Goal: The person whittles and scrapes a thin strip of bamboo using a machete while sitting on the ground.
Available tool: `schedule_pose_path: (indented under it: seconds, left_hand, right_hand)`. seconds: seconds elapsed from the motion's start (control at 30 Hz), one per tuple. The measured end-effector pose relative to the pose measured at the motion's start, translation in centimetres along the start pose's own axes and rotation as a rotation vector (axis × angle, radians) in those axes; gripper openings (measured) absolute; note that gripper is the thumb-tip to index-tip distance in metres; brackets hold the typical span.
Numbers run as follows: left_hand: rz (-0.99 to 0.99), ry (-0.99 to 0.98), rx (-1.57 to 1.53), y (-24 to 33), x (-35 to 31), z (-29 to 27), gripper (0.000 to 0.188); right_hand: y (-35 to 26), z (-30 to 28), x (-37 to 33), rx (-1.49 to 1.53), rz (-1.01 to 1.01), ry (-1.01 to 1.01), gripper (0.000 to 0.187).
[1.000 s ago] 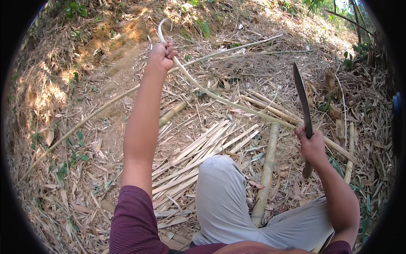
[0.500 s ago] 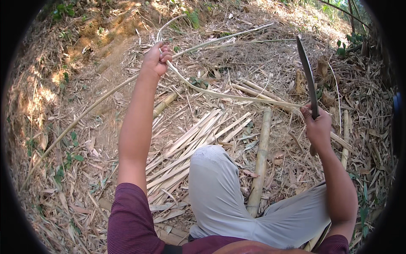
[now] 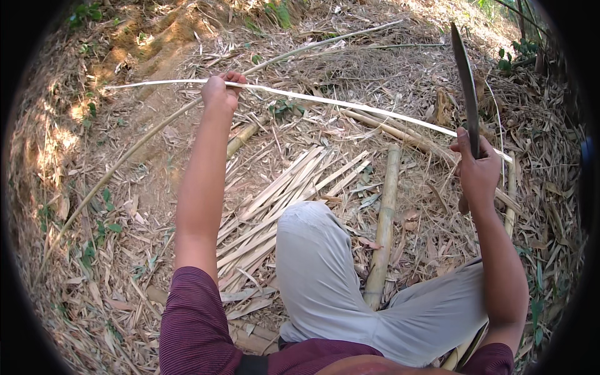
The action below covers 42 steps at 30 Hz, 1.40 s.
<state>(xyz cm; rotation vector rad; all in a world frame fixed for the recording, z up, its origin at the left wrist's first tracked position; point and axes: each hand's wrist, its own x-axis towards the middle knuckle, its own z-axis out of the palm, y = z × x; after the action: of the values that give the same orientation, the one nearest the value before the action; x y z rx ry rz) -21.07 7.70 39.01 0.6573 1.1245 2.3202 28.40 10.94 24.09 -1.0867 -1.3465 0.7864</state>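
A long pale bamboo strip (image 3: 350, 102) is stretched across in front of me in a shallow arc. My left hand (image 3: 223, 92) grips it left of the middle, arm reaching far out, and its thin end sticks out to the left. On the other side my right hand (image 3: 478, 164) is wrapped round the handle of a machete (image 3: 464, 78), its long dark blade pointing up. The strip's right end passes by that hand's thumb and shows beyond it. Below the strip, a loose pile of split bamboo strips (image 3: 284, 203) lies on the ground.
A bamboo pole (image 3: 384, 231) lies beside my bent knee (image 3: 312, 234). One long thin cane (image 3: 125, 156) curves across the left side. Stumps (image 3: 445, 107) and more bamboo pieces (image 3: 400, 131) are at the right. Dry leaves and shavings cover the sloping ground.
The strip was slack and bent, with its far end curling upward; now it runs nearly straight. My left hand has moved slightly left and down, and my right slightly right and up.
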Motion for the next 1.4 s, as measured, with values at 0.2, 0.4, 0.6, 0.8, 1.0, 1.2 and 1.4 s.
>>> schedule_pose_path:
  seconds: [0.2,0.4,0.6,0.8,1.0,1.2,1.4]
  left_hand:
    - [0.017,-0.108,-0.081,-1.8,-7.1,0.7,0.024]
    - [0.202,-0.307,0.192,-3.7,-10.5,0.4,0.018]
    - [0.302,-0.296,0.445,-5.1,-11.9,1.1,0.014]
    - [0.259,-0.324,0.547,-5.1,-12.7,1.6,0.014]
    - [0.195,-0.388,0.327,-4.5,-12.5,0.8,0.02]
    - [0.086,-0.314,0.056,-3.5,-13.3,1.6,0.028]
    - [0.057,-0.197,-0.189,-6.4,-18.5,2.3,0.032]
  right_hand:
    - [0.8,-1.1,1.6,0.274,0.054,0.123,0.027]
    - [0.8,-2.4,2.3,0.352,0.043,0.185,0.034]
    - [-0.1,-2.2,2.1,0.134,-0.111,0.237,0.025]
    - [0.7,-3.0,2.6,0.223,-0.011,0.189,0.024]
    - [3.2,-4.4,4.2,0.274,0.087,0.144,0.03]
    - [4.2,-5.7,5.5,0.291,0.326,0.138,0.047]
    - [1.2,-4.1,3.7,0.328,0.283,0.011,0.061]
